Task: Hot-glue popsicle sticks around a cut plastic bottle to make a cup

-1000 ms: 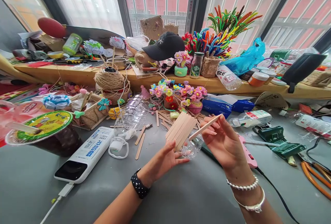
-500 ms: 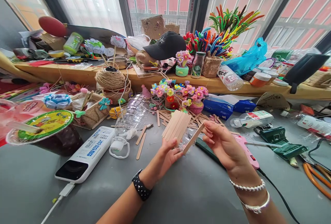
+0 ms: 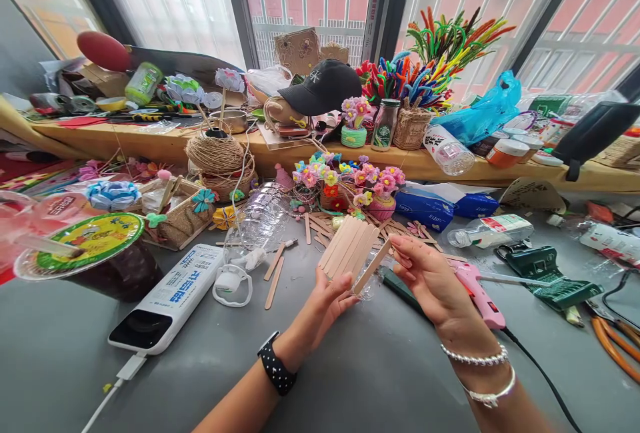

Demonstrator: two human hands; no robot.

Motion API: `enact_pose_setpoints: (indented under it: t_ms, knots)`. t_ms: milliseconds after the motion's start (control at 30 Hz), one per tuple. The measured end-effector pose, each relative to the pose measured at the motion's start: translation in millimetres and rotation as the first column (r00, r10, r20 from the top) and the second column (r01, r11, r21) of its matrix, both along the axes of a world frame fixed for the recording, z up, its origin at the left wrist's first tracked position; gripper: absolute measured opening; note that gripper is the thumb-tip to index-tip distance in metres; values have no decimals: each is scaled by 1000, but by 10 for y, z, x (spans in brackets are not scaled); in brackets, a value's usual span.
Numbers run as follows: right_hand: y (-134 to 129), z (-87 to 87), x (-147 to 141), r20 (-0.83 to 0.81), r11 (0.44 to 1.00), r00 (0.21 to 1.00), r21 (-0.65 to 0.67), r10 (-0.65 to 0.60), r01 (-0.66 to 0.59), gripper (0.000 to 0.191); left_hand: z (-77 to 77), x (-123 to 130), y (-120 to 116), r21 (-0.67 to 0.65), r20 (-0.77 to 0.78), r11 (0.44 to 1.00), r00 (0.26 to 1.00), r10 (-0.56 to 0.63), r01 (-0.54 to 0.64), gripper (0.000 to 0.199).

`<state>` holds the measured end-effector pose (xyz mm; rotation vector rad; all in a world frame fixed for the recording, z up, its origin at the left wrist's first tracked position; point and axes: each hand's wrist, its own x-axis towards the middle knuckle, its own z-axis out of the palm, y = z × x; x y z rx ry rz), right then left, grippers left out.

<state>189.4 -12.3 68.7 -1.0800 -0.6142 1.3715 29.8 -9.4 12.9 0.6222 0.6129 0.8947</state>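
Observation:
My left hand is closed on the lower end of a panel of flat wooden sticks, which lie side by side and tilt up to the right. My right hand pinches the upper end of a single wooden stick. This stick slants just beside the panel's right edge, its lower end near my left fingertips; whether they touch it is unclear. Clear plastic shows behind the stick. The pink glue gun lies right of my right hand. Behind the panel, loose wooden sticks are scattered on the grey table.
On the left are a lidded drink cup, a white power bank and two loose sticks. Pipe-cleaner flowers stand behind. At right lie a plastic bottle, a dark green holder and orange-handled scissors.
The panel in my left hand has moved slightly right, closer to the single stick. My right hand has shifted slightly left, still pinching the stick. The view has shifted a little.

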Motion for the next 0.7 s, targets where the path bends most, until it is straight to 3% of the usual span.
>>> enact_pose_setpoints:
  t_ms: [400, 700]
  knots:
    - [14, -47, -6, 106, 998, 994, -45, -40, 45, 23, -20, -17, -12, 66, -51, 997, 998, -26, 29, 67]
    - [-1, -51, -26, 141, 994, 987, -60, -81, 90, 29, -62, -19, 7, 64, -92, 998, 996, -20, 26, 80]
